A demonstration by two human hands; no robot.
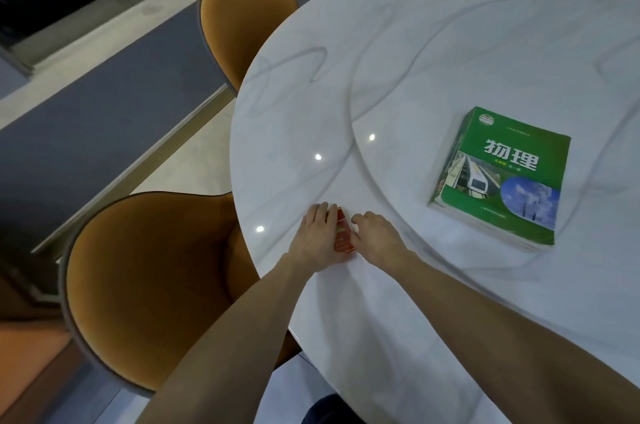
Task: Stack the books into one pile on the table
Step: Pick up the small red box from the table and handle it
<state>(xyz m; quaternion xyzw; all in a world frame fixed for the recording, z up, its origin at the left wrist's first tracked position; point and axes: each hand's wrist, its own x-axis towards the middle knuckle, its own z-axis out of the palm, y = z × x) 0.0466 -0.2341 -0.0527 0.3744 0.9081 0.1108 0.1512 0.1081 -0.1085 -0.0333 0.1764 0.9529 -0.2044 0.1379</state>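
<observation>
Red book (mostly hidden) lies between left hand and right hand.

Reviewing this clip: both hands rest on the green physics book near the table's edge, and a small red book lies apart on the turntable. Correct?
Swapped. In the head view, the left hand and right hand rest on the small red book near the table edge; the green physics book lies apart on the turntable.

I see a green book lying flat and closed on the white marble table, cover up, with large Chinese characters, a train picture and a blue sky circle; it sits on top of a pile, with page edges of more beneath it. Well apart to its left lies a small red book, mostly covered by my hands.
</observation>
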